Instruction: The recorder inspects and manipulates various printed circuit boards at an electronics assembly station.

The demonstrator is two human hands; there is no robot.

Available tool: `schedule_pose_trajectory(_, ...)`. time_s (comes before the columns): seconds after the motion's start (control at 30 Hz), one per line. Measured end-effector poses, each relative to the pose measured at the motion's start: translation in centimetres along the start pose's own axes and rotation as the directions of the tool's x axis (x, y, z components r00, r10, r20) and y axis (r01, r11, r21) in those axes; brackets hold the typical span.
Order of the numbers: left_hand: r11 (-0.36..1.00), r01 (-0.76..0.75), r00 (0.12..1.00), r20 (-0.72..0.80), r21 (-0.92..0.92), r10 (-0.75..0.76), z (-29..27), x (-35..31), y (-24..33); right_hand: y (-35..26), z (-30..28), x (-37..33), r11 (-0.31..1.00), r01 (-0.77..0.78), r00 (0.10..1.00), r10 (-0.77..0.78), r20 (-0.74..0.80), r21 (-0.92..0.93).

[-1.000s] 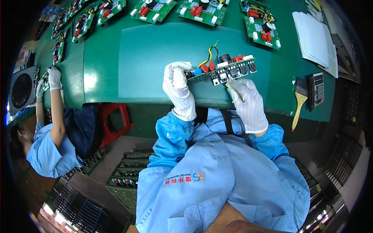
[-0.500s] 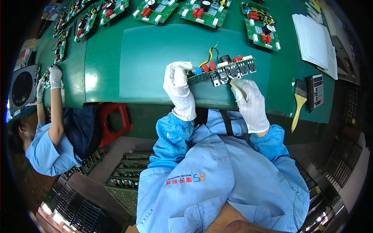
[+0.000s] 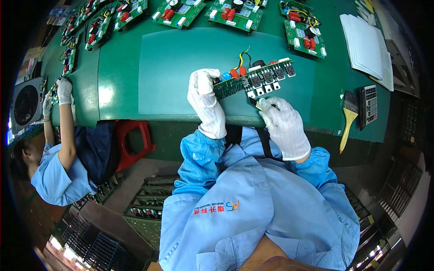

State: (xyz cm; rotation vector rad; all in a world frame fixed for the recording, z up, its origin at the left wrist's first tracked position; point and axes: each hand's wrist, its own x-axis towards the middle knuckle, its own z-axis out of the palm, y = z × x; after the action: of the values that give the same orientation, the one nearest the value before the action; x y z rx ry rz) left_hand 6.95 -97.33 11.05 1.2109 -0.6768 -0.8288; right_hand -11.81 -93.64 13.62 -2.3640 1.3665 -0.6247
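Note:
A green circuit board (image 3: 233,86) is tilted up on its edge above the bench, its underside turned toward me. My left hand (image 3: 205,97), in a white glove, grips its left end. Black transistors (image 3: 267,77) with metal tabs stand in a row along the near face. Red and blue components and a yellow and black wire pair (image 3: 244,58) show behind the upper edge. My gloved right hand (image 3: 282,124) is closed on a small dark-tipped piece (image 3: 254,103), its kind unclear, just below the leftmost tabs.
More circuit boards (image 3: 305,38) lie along the bench's far side. To the right are white papers (image 3: 365,47), a brush (image 3: 348,119) and a calculator (image 3: 368,106). At left, a co-worker's gloved hand (image 3: 64,90) works near a dark fan (image 3: 27,104). A red stool (image 3: 135,140) stands below.
The board has tipped to show more of its underside and shifted slightly left. My right hand has moved left and down from the board, and the dark-tipped piece now shows at its fingertips.

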Motion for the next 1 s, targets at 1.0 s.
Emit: schedule_pose_trajectory(1.0,0.999,0.026,1.0,0.011,0.046,-0.027,0.0,0.0,0.6,1.4,1.2,0.0,0.988,0.097,0.994,-0.102,-0.034,-0.116)
